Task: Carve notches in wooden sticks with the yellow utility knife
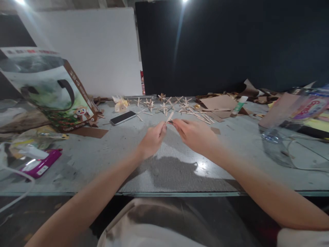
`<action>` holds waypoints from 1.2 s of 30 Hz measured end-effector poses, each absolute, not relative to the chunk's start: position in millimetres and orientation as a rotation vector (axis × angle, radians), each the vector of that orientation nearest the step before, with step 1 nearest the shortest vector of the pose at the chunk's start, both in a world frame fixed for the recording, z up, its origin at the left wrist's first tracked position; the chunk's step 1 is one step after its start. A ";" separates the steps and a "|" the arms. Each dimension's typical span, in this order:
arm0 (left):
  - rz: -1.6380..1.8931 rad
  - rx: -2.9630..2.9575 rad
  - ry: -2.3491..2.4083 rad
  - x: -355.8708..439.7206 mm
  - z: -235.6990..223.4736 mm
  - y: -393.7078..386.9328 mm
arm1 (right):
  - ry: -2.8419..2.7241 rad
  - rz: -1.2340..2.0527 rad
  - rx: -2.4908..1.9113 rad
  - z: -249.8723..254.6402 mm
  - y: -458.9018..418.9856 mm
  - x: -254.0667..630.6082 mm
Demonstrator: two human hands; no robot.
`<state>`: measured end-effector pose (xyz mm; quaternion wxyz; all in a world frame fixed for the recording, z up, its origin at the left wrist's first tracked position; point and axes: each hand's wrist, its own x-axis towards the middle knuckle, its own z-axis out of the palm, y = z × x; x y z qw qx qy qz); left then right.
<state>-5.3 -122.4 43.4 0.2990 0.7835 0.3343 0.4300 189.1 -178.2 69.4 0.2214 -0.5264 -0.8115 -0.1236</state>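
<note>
My left hand (153, 140) is closed in front of me above the table, pinching a small flat wooden stick (170, 117) that points up and away. Close beside it, my right hand (193, 134) is closed too, its thumb and fingers at the stick's lower part. A small dark greenish piece shows at the right fingertips, too blurred to name. Beyond the hands lie several star-shaped pieces of crossed wooden sticks (148, 104), with loose sticks (204, 118) to their right.
A phone (123, 118) lies left of the sticks. A large printed bag (51, 92) and a purple device (41, 163) are on the left. Cardboard (218, 102), a glue stick (240, 105) and a clear plastic container (276, 145) are on the right. Dark and white panels stand behind.
</note>
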 end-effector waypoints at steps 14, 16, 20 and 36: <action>1.094 2.032 0.832 -5.8 38.2 -117.9 | -2.110 0.050 -1.325 72.3 -167.0 194.8; 1.108 2.058 0.845 -6.2 38.1 -117.8 | -2.160 -0.083 -1.418 70.1 -171.5 190.0; 1.089 2.079 0.854 -7.0 38.1 -117.3 | -2.194 -0.165 -1.496 66.2 -174.7 183.6; 1.004 1.661 0.638 1.2 43.6 -121.8 | -1.493 1.379 -0.868 70.2 -153.6 199.3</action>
